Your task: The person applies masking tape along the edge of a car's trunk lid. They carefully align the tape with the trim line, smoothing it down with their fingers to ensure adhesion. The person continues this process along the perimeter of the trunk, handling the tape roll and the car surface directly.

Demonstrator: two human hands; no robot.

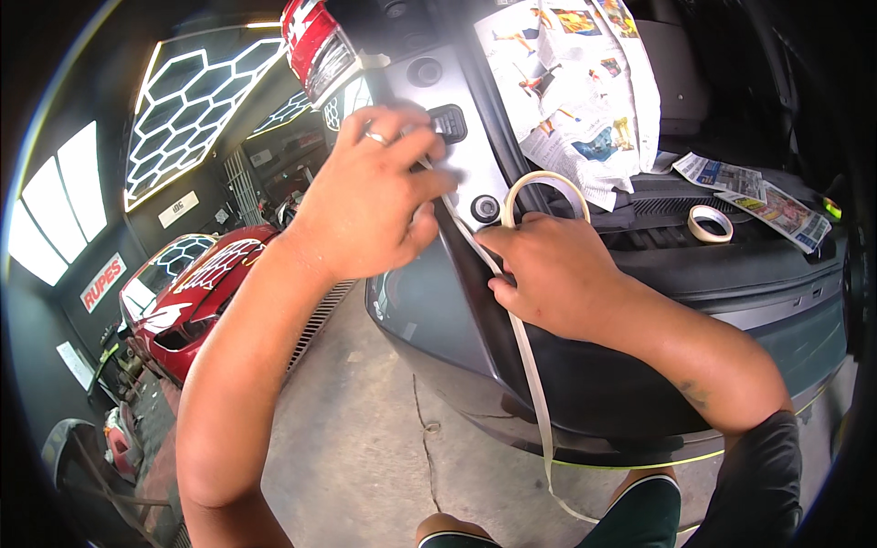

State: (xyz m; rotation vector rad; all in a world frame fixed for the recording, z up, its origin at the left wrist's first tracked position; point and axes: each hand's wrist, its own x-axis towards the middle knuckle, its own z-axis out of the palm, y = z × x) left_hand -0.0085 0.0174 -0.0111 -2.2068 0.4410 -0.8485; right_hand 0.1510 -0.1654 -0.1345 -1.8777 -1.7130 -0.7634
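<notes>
My left hand [379,196], a ring on one finger, has its fingers curled over a narrow pale strip, which looks like tape [468,239], along the edge of the car's rear corner panel [448,100]. Lower on the same strip, my right hand [557,274] pinches it with thumb and index finger. From there the strip hangs past the dark bumper [594,374] toward the floor. A large cream tape roll [548,175] stands up behind my right hand, its lower part hidden; whether the fingers hold it cannot be told.
Newspaper sheets [575,82] cover the opening above the trunk sill. A smaller tape roll [711,224] and folded newspapers [776,205] lie inside the trunk. A red tail light [320,55] is at the top. Behind on the left stands a red car [201,292]. The concrete floor [365,438] has a crack.
</notes>
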